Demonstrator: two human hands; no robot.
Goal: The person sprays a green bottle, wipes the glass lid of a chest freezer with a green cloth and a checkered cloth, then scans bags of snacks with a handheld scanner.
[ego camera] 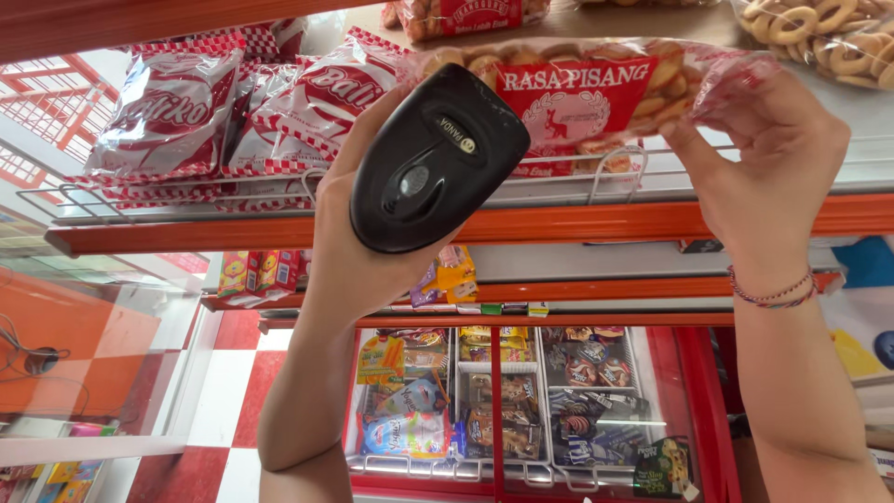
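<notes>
Far below both hands, a big freezer chest (708,410) holds many bright ice cream packs in wire baskets. Just left of the left hand (349,233), red and white snack bags (177,116) lie on the shelf (577,224). The right hand (768,154) pinches a clear bag of cookies (577,88), and the left hand is wrapped around a black scanner (428,163) just under that bag.

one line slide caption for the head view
Left hand aims a black scanner at a clear biscuit bag gripped by the right hand.
</notes>
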